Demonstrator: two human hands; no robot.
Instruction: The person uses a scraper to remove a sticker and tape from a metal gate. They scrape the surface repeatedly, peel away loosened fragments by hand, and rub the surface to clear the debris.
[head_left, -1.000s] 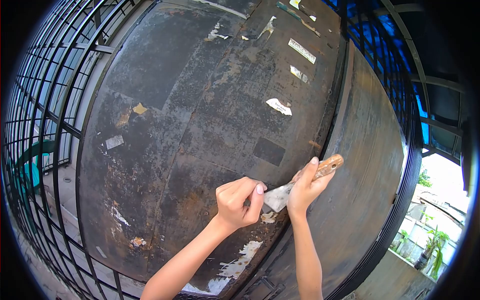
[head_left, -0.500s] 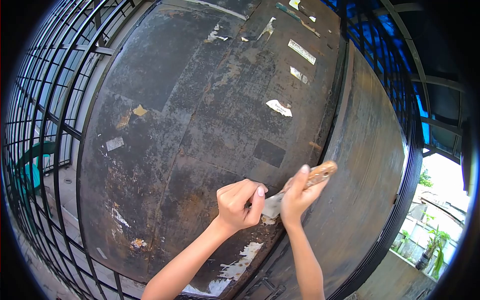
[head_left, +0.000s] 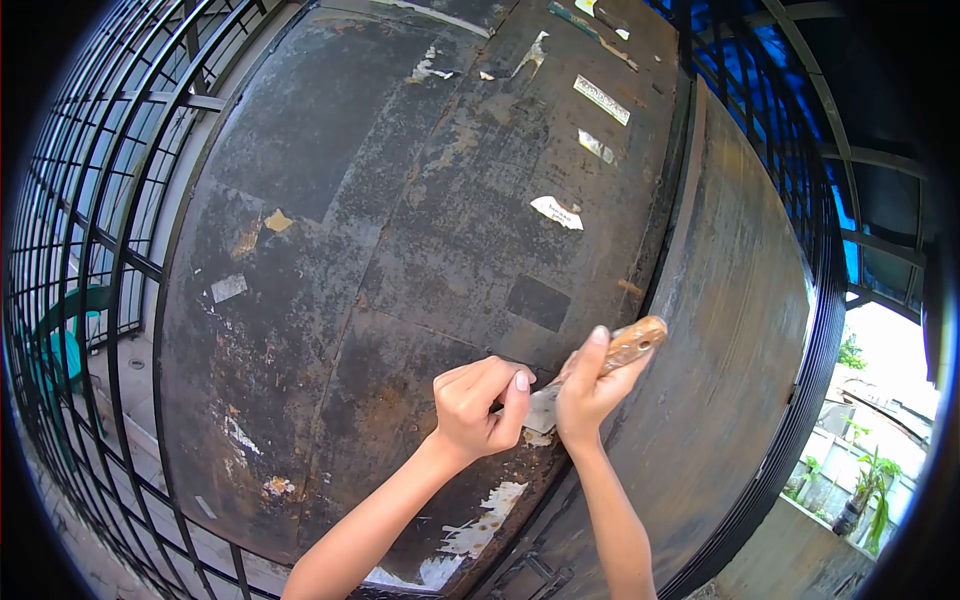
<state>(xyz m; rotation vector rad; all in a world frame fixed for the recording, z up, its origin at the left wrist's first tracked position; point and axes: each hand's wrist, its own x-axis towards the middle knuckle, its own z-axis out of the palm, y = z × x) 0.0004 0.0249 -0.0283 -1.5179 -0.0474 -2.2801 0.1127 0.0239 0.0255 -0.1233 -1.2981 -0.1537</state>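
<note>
The left hand [head_left: 478, 405] is curling shut, thumb pressing against the forefinger right beside the blade; whether it is pinching a paper edge is hidden by the fingers. The right hand [head_left: 585, 395] is gripping the wooden-handled putty knife [head_left: 633, 343], forefinger lying along the handle, with the blade lying low on the rusty metal door [head_left: 400, 220], just above a torn paper scrap [head_left: 537, 437]. The scraping is looking far from finished. White paper remnants [head_left: 480, 515] are clinging below the hands, and further up a torn sticker [head_left: 557, 212], a small grey patch [head_left: 228, 287] and a printed label [head_left: 601, 99] are waiting untouched. A dark rectangle [head_left: 538, 302] may be marking a cleared spot. The door's lower edge is running out of view.
</note>
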